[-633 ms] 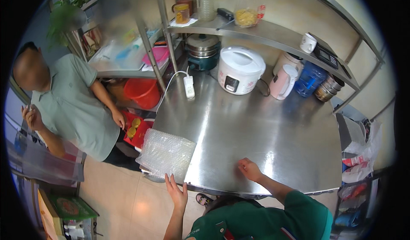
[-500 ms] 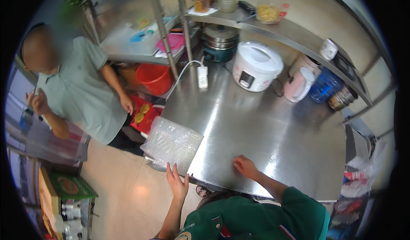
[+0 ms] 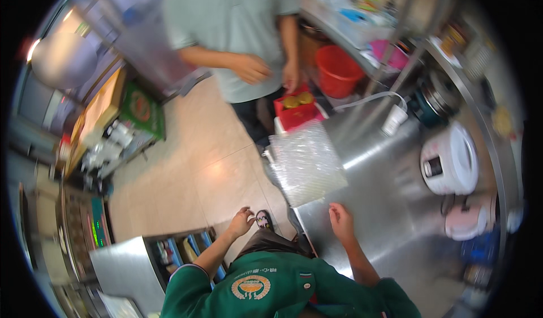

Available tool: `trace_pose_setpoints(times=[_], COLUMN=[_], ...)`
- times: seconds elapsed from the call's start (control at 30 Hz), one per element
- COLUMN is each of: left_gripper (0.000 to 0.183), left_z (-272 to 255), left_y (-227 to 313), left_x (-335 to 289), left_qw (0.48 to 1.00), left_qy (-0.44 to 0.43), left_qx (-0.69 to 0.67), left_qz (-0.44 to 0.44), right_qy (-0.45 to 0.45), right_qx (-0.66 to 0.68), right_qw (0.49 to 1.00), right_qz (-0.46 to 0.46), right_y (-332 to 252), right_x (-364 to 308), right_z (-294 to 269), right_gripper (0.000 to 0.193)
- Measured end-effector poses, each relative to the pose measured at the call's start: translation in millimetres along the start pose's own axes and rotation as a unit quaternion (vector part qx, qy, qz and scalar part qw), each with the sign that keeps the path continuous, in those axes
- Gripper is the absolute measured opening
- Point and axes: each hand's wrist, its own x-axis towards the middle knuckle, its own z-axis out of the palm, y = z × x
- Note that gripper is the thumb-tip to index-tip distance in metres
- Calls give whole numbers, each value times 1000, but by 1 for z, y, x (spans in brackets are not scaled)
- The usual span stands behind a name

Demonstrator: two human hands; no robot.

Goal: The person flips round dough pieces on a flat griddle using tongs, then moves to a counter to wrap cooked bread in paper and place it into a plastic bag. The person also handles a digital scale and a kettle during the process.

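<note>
Bubble wrap lies on the table at its left edge. My right hand is just beside it, fingers loosely bent and empty; my left hand hangs over the floor, fingers slightly spread, empty. Beyond the wrap sits a red box, near a co-worker's hand.

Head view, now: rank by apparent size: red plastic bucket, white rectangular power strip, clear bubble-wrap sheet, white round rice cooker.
1. Clear bubble-wrap sheet
2. White round rice cooker
3. Red plastic bucket
4. White rectangular power strip
Apparent size only; differing nearness to the camera leaves true sizes unsure.
</note>
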Motion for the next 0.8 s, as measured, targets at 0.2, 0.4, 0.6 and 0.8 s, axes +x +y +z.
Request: trace_pose_setpoints(times=[0.2, 0.4, 0.6, 0.8], left_gripper=[9, 12, 30, 25], left_z=[10, -12, -132, -302], left_y=[-114, -231, -320, -325], left_x=[-86, -128, -154, -159], left_qw=[990, 971, 932, 915], left_qy=[85, 154, 215, 210], left_qx=[-47, -119, -204, -342], left_qz=[-101, -141, -207, 52], right_qy=[-135, -291, -430, -607], right_qx=[11, 2, -64, -326], right_qw=[987, 948, 884, 691], right_qz=[-88, -132, -172, -218], right_y=[-61, -142, -210, -187], right_x=[39, 95, 129, 196], right_z=[94, 248, 436, 598], right_gripper=[18, 17, 19, 28])
